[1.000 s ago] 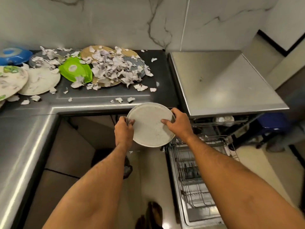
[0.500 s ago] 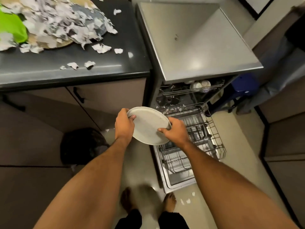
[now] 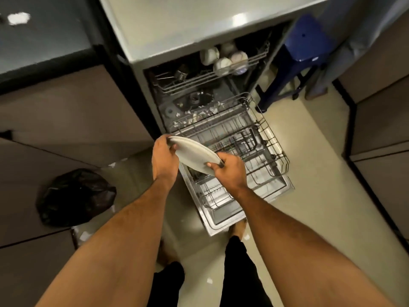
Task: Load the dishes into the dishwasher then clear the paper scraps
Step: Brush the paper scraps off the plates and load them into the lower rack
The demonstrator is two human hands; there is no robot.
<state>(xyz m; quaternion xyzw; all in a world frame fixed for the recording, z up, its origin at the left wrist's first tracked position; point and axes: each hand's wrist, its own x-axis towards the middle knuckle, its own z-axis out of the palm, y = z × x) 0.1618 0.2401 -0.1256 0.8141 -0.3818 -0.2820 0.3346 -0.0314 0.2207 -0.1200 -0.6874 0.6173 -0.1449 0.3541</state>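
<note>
I hold a pale grey plate (image 3: 194, 155) tilted on edge over the near left corner of the pulled-out lower rack (image 3: 269, 138) of the open dishwasher (image 3: 199, 29). My left hand (image 3: 164, 157) grips the plate's upper left rim. My right hand (image 3: 230, 171) grips its lower right rim. The upper rack (image 3: 177, 87) carries several white cups (image 3: 223, 63) at the back right. Paper scraps (image 3: 199, 114) lie on the dishwasher floor behind the lower rack.
A black bin bag (image 3: 75, 196) sits on the floor to the left. A dark countertop (image 3: 44, 41) with a white scrap (image 3: 18, 18) is at top left. A blue stool (image 3: 303, 41) stands right of the dishwasher. My bare feet stand near the open door (image 3: 223, 222). Small scraps dot the floor.
The plate has come down from beside the counter to just over the lower rack and turned from nearly flat to tilted on edge. Both hands kept their grip. My view dropped toward the dishwasher.
</note>
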